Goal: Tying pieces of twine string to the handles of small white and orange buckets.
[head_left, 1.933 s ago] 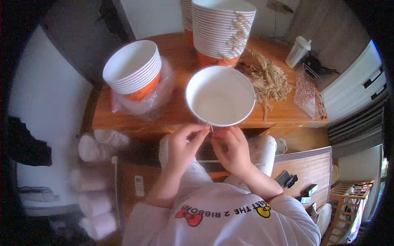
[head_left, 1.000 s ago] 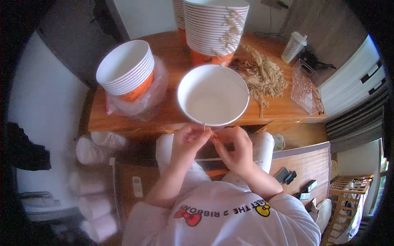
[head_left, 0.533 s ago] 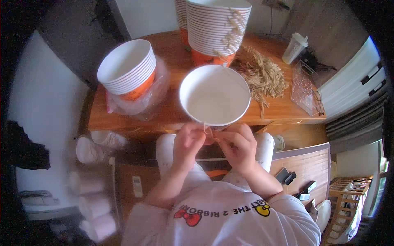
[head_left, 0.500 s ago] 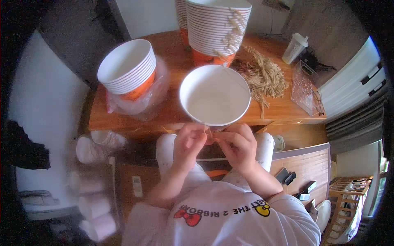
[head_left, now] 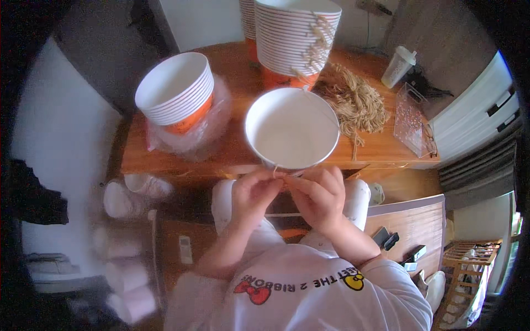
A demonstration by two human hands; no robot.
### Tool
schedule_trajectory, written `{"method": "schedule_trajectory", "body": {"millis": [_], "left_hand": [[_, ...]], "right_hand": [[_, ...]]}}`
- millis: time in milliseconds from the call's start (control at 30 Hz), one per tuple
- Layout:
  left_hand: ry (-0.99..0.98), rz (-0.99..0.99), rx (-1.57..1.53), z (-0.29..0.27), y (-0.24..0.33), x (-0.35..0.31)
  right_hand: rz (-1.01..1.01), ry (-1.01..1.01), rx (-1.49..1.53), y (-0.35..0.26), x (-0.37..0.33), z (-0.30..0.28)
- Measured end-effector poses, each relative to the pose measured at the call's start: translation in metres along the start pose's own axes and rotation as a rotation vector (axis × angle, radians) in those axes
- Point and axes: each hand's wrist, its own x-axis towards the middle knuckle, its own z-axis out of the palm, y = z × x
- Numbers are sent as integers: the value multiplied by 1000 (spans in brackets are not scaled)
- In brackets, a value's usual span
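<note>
Here, pinched fingertips (head_left: 276,181) hold the cord (head_left: 275,171) beside the bucket (head_left: 292,129).

white tub (head_left: 291,131); mouth up; pale string (head_left: 275,171) at near rim

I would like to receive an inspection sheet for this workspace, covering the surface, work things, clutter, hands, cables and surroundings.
Surface: wooden table, partly covered.
Work things: open white bucket near the front edge; thin cord at its near rim; tall bucket stack behind; tan cord bundle to the right; shorter bucket stack at left, with clear plastic around its lower part.
Clutter: lidded cup, at right.
Hands: left hand pinches the thin cord; right hand meets it, its grip unclear.
Cables: thin cable hanging behind the table.
Surroundings: grey curtain and wooden rack, right.
</note>
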Motion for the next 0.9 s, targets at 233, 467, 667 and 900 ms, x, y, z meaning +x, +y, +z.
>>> {"method": "schedule_trajectory", "body": {"millis": [233,467,667,900], "left_hand": [[88,205,355,0,14,1],[93,614,748,1,33,8],[112,483,671,3,32,7],[120,458,680,1,30,6]], "right_hand": [[-32,-30,-93,-6,12,0],[-92,-120,-121,-4,28,-5],[-92,-91,-56,1,33,-4],[-40,11,19,0,27,-2]]}}
